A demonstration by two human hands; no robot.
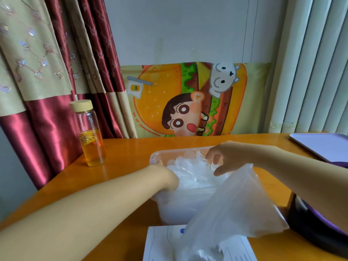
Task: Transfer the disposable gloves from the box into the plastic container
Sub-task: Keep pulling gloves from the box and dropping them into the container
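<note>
A clear plastic container stands mid-table, filled with crumpled translucent disposable gloves. My left hand reaches down into the container at its left side; its fingers are buried among the gloves, and the thumb shows near the rim. My right hand hovers over the container's far right corner, fingers curled down onto the gloves. A large translucent glove sheet hangs from under that hand to the white glove box at the bottom edge, where more gloves spill out.
A glass bottle with orange liquid and a wooden cap stands on the orange table at the left. A lavender tray lies at the right edge, with a dark purple-and-black object below it. Curtains and a cartoon cloth hang behind.
</note>
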